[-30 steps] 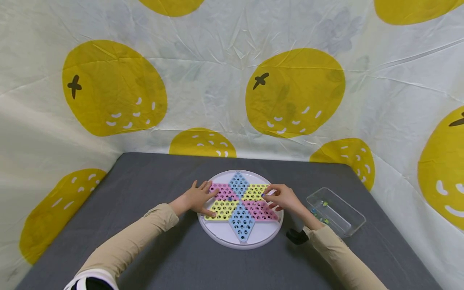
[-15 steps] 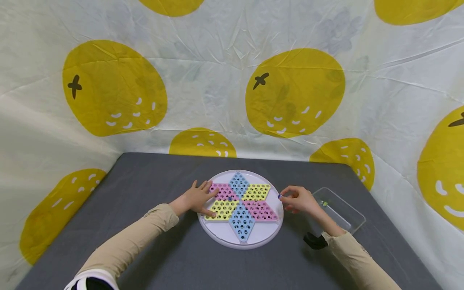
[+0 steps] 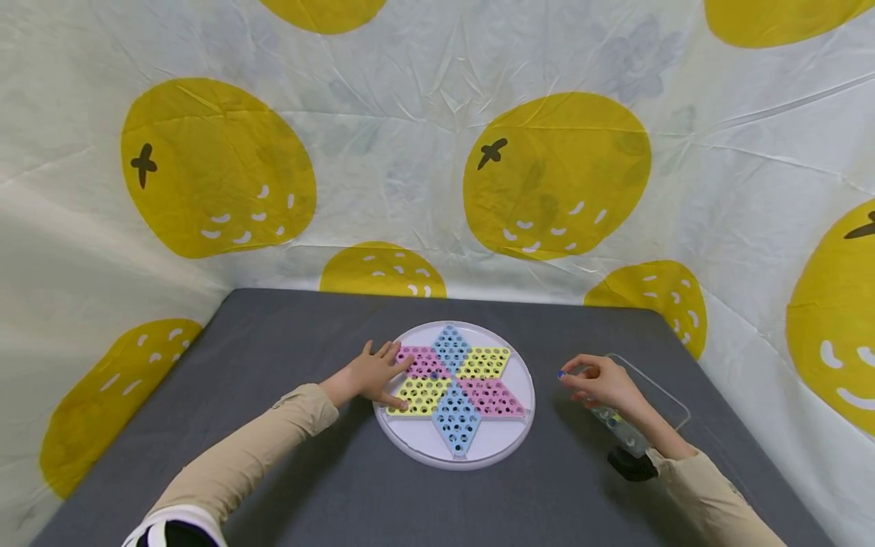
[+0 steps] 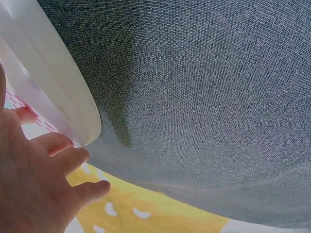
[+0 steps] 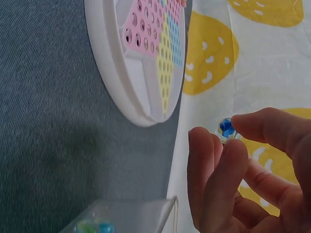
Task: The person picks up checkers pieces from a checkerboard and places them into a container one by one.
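A round white Chinese checkers board (image 3: 417,444) carries a star of pink, yellow and blue triangles full of holes. One dark marble (image 3: 434,375) sits near the star's centre. My left hand (image 3: 372,374) rests on the board's left side with fingers spread; in the left wrist view its fingers reach over the rim. Between thumb and forefinger, my right hand (image 3: 604,382) pinches a clear marble with a blue swirl (image 5: 226,127). That hand is raised right of the board, overlapping the clear plastic box (image 3: 673,399) in the head view.
Several marbles lie in the clear box, some showing at its near corner (image 5: 95,227) in the right wrist view. A dark grey cloth (image 3: 307,319) covers the table. White fabric with yellow fruit prints (image 3: 390,167) hangs behind and at both sides.
My right hand has moved right, from over the board's yellow and pink points to beside the box, still pinching the blue marble. My left hand has stayed in place.
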The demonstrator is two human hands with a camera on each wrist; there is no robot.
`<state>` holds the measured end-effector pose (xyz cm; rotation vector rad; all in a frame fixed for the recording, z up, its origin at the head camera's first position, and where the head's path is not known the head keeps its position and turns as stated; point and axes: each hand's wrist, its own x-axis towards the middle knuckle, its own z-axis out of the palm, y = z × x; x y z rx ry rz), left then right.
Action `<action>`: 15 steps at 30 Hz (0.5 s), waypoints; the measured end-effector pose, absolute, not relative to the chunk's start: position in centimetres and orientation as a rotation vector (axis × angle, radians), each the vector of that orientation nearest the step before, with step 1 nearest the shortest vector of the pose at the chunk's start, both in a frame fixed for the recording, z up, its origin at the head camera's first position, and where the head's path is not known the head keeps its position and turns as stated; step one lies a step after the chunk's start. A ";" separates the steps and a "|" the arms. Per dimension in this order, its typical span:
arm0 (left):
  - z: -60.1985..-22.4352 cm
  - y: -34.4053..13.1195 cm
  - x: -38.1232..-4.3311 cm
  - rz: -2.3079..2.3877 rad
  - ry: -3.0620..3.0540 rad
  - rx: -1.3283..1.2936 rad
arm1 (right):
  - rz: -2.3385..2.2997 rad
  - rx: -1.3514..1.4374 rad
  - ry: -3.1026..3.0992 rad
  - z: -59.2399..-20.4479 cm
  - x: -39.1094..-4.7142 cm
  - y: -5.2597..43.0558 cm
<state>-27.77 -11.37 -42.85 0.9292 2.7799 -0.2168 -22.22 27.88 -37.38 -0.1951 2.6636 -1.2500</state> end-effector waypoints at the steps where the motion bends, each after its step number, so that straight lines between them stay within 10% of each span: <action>1: -42.8 -11.4 -27.7 -0.211 2.780 0.931 | -1.253 -0.196 2.662 -37.4 -22.2 28.1; 15: -43.0 -11.4 -27.9 -0.211 2.774 0.933 | -1.236 -0.165 2.693 -36.4 -21.7 32.0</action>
